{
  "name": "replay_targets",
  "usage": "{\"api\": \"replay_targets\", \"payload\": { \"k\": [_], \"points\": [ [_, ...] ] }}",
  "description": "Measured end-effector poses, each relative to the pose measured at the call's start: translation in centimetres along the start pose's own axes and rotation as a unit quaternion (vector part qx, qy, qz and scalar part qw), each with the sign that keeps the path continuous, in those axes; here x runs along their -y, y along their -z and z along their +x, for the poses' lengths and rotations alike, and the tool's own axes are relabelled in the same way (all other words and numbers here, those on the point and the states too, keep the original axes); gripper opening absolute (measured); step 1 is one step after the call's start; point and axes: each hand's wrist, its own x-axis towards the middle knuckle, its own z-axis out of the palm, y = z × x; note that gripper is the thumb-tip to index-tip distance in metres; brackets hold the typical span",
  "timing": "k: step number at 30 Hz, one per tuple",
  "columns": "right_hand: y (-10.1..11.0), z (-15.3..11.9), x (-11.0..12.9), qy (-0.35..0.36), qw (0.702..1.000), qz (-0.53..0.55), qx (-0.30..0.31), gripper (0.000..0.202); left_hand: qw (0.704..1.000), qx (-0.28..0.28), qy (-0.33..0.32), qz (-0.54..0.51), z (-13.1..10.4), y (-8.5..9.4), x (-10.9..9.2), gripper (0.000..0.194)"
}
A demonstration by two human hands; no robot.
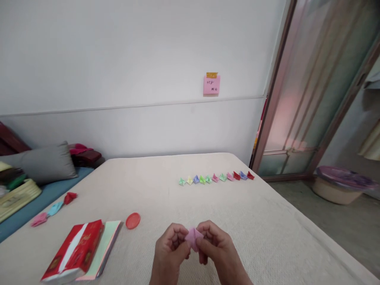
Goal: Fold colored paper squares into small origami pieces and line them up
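A pink paper [193, 239], folded to a ridge, is at the bottom centre of the frame. The left hand [170, 250] pinches its left side and the right hand [219, 249] its right. Left of them lies a red disc [133, 221]; in the lower left, a red pack [77, 248] rests partly over coloured sheets [104, 240]. Right of centre, a row of folded papers [208, 179] crosses the pale cloth [142, 182]. Above it, a pink note [211, 85] is taped to the wall [133, 59].
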Motion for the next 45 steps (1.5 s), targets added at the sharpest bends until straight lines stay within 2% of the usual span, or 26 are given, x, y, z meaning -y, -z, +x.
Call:
{"api": "replay_targets", "payload": {
  "k": [6,11,16,21,26,30,33,36,41,45],
  "points": [
    [0.1,0.1,-0.4,-0.017,0.999,0.016,-0.026,0.016,0.999,0.027,0.015,-0.045,0.0,-0.8,0.5,0.015],
    [-0.6,0.0,-0.7,-0.037,0.998,0.004,-0.046,0.019,0.997,-0.015,0.046,-0.065,0.0,-0.9,1.0,0.013],
    [-1.1,-0.1,-1.2,-0.026,0.996,0.030,-0.076,0.015,0.995,-0.033,0.036,-0.089,-0.3,-0.8,1.2,0.009],
    [-1.1,-0.1,-1.3,-0.013,0.995,0.082,-0.054,0.004,0.990,-0.041,0.022,-0.134,-0.8,-0.8,0.7,0.005],
    [-0.9,-0.6,-0.6,0.054,0.996,0.055,-0.032,0.012,0.983,-0.021,0.002,-0.181,-1.1,-1.1,0.0,0.007],
    [-1.3,-1.0,-0.1,0.036,0.997,0.057,-0.048,0.017,0.978,0.004,0.001,-0.206,-1.2,-1.3,-0.1,0.012],
    [-1.4,-1.1,-0.1,-0.007,0.996,0.068,-0.061,0.015,0.979,0.011,0.015,-0.204,-1.2,-1.2,-0.1,0.013],
    [-1.2,-0.9,-0.3,-0.018,0.996,0.050,-0.068,0.014,0.981,0.019,0.026,-0.192,-1.1,-0.9,-0.2,0.013],
    [-0.8,-0.7,-0.6,0.037,0.998,-0.004,-0.047,0.015,0.995,0.006,0.006,-0.094,-1.0,-0.6,0.0,0.005],
    [-0.7,-0.8,-0.6,0.066,0.996,-0.039,-0.044,0.019,0.996,-0.010,-0.012,-0.093,-1.0,-0.7,0.1,0.009]
  ]
}}
